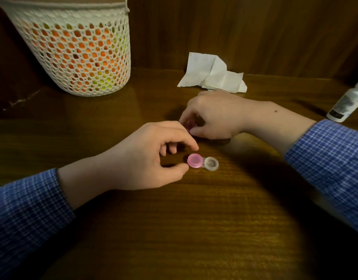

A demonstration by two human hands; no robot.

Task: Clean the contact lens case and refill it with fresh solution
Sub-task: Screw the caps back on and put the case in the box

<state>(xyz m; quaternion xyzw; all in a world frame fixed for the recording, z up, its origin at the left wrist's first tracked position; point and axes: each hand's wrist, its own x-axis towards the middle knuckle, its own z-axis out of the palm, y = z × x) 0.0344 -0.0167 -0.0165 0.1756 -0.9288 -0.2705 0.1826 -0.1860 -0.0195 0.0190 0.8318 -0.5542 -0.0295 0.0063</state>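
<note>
**Dark wooden table and what rests on it**

The wooden table (194,219) carries a clear contact lens case (203,163) near its middle, one well capped in pink, the other uncapped. At the back left stands a white lattice basket (77,55) with orange and yellow contents. A crumpled white tissue (212,74) lies at the back, and a white bottle (348,102) lies tilted at the right edge.

Surface: dark brown wooden table (194,229), visible grain, glossy finish with soft reflections near the back edge. Behind it: wood-panelled wall (255,33), vertical grain, same dark tone, meeting the tabletop in a corner at left. Lighting: warm, dim, brightest at frame centre; strong falloff toward the lower corners and edges. Hand shadows fall on the tabletop.
</note>
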